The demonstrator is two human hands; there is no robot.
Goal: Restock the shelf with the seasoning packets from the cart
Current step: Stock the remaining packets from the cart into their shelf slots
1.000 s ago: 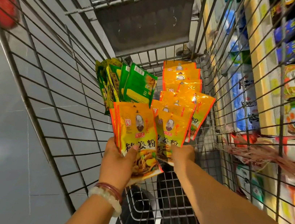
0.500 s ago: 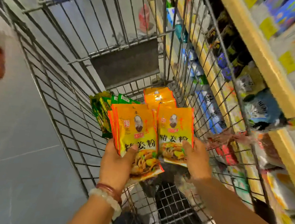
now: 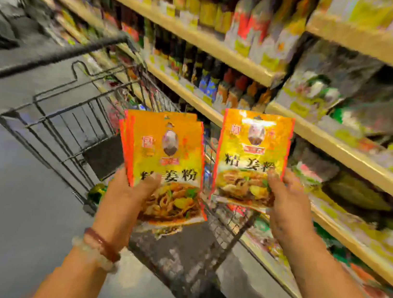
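Observation:
My left hand (image 3: 125, 193) grips a fanned stack of orange-yellow seasoning packets (image 3: 164, 154) by its lower left corner, thumb across the front. My right hand (image 3: 286, 204) pinches another orange-yellow seasoning packet (image 3: 250, 154) at its lower right corner. Both are held upright above the wire cart (image 3: 69, 110), in front of the shelf (image 3: 356, 156) on the right. The whole view is blurred by motion. A bit of green packet (image 3: 96, 189) shows low inside the cart.
Shelves run along the right, with dark sauce bottles (image 3: 201, 71) on the upper tiers and bagged goods (image 3: 350, 193) lower down. The cart's handle bar (image 3: 52, 55) crosses the upper left. Grey floor (image 3: 1, 197) lies on the left.
Both hands have lifted their packets up out of the cart. The view has swung up from the cart's inside toward the shelves on the right.

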